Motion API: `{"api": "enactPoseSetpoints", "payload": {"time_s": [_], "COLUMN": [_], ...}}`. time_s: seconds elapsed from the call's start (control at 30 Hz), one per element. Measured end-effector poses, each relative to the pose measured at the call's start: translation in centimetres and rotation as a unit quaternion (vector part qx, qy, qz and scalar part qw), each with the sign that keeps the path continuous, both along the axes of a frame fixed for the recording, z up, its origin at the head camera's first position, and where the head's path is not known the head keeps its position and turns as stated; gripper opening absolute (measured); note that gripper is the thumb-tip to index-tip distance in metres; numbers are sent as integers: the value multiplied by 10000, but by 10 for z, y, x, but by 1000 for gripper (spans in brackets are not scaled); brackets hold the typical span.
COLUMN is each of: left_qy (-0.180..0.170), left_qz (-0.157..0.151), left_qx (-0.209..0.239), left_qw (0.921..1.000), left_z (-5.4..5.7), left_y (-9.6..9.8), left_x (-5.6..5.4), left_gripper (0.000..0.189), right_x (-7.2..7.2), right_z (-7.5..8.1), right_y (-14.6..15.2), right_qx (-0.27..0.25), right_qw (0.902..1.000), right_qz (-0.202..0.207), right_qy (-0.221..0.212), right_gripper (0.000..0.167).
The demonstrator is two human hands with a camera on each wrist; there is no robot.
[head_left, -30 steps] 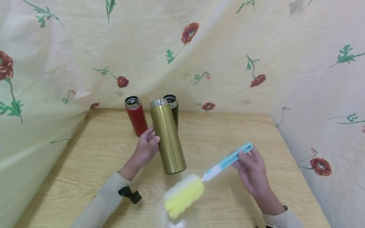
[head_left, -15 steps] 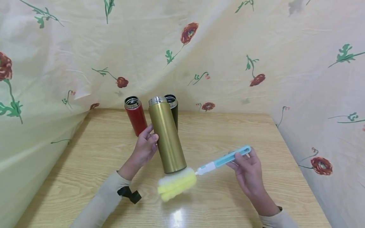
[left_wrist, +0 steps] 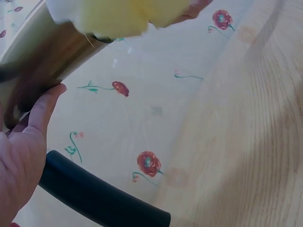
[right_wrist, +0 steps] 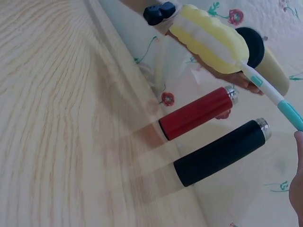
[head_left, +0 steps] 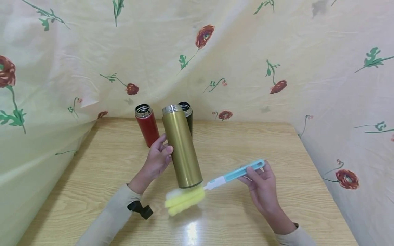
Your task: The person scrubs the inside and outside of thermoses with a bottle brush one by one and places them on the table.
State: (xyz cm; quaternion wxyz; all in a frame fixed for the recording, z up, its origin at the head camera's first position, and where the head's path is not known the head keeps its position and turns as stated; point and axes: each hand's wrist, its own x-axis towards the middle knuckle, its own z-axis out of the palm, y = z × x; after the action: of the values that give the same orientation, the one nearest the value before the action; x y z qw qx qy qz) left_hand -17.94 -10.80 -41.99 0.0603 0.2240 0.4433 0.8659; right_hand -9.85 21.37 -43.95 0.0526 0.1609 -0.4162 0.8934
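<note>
Gold cylindrical bottle (head_left: 183, 150), ridged sponge (head_left: 184, 201)

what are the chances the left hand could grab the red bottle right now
Probably not as things stand. The left hand appears near the red bottle in the head view, but it is gripping the gold bottle, which it would likely have to set down first.

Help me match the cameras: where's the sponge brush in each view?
Head: sponge brush, lower middle.
Left wrist: sponge head, cut off by the top edge.
Right wrist: upper right, handle reaching the right edge.
Shared landmark: gold bottle, near the sponge head in every picture.
</note>
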Motion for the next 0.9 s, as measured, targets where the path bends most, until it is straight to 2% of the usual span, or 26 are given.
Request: {"api": "enactPoseSetpoints", "payload": {"time_s": [0.13,0.37,0.63,0.9], "left_qy": [-79,-14,4,21], "left_qz": [51,94,132,162], "left_qx": [45,62,80,90], "left_qw": [9999,9999,9999,9998], "left_z": [-3,-5,-6,-10], "left_y": [0,-3,-6,-5], "left_x": [0,-2,-2,-3], "left_gripper": [44,46,48,52], "right_x": [3,5,0,2], "right_z": [5,11,6,3], "right_y": [-2,2,9,-3], "right_qx": [51,238,293,386], "right_qw": [10000,9988,9980,9975], "right_qz": [-34,-411,-553,-580], "right_qy": [64,-151,90,-131], "right_gripper": [24,27,26,26]}}
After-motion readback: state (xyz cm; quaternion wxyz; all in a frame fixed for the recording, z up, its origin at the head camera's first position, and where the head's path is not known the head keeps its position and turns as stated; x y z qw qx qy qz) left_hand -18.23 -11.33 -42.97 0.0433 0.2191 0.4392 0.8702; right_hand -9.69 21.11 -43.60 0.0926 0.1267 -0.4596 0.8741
